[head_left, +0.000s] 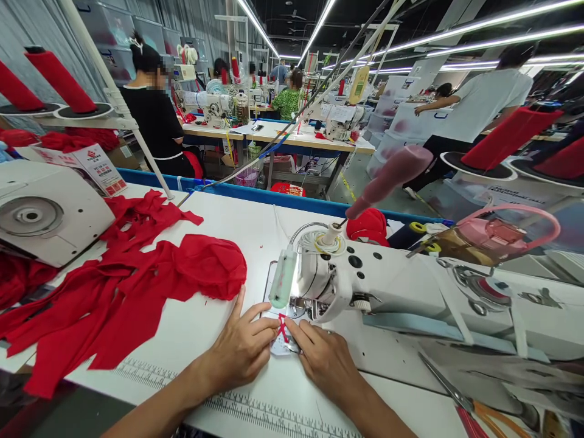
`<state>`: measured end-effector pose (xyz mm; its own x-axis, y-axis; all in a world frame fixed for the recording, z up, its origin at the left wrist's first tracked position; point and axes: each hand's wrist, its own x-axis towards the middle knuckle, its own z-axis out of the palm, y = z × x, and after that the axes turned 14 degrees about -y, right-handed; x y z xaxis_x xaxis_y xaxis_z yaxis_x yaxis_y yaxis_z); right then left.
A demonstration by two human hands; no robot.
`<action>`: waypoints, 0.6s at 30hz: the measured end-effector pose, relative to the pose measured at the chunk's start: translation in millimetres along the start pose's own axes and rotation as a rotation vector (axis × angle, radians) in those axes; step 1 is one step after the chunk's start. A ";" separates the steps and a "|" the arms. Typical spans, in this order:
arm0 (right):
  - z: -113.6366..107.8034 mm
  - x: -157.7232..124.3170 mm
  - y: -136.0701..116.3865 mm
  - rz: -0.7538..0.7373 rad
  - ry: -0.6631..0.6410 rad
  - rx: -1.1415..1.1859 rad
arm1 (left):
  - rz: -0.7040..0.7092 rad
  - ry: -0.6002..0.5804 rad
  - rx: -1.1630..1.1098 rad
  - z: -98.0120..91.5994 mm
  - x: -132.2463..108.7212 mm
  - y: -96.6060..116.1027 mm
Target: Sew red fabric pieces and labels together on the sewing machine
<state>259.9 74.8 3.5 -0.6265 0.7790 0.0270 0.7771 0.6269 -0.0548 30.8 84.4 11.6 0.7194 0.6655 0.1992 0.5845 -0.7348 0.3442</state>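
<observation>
A narrow red fabric strip (283, 328), crossed over itself, lies at the needle plate of a white sewing machine (387, 280). My left hand (246, 344) pinches the strip's left side, its index finger stretched out toward the pile of red fabric pieces (210, 264). From the right, my right hand (326, 356) holds the strip between closed fingers, close to the metal plate. Just behind the fingertips hangs a pale green lamp (283, 280) beside the needle area. The strip's ends are partly covered by my fingers.
Scissors with orange handles (474, 407) lie at the right front. A printed ruler (269, 417) runs along the table's front edge. At left stands another machine head (41, 210); red thread cones (61, 79) stand above it. Co-workers and sewing tables are beyond the blue trough.
</observation>
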 end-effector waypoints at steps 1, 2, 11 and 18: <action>-0.4 0.3 -0.6 0.003 0.002 0.004 | 0.002 0.002 -0.003 0.2 0.1 -0.2; -0.7 0.5 -1.1 0.005 0.003 0.009 | 0.006 0.006 -0.010 0.2 0.2 -0.5; -1.4 -0.5 -1.2 0.015 0.013 0.051 | 0.028 0.036 -0.070 -1.5 -1.3 0.4; -1.9 -3.6 -1.0 0.015 0.042 0.053 | 0.043 0.048 -0.049 0.5 -3.4 1.2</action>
<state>261.5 71.4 5.4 -0.6108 0.7889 0.0673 0.7816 0.6144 -0.1082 29.3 81.2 10.8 0.7237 0.6401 0.2580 0.5336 -0.7560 0.3790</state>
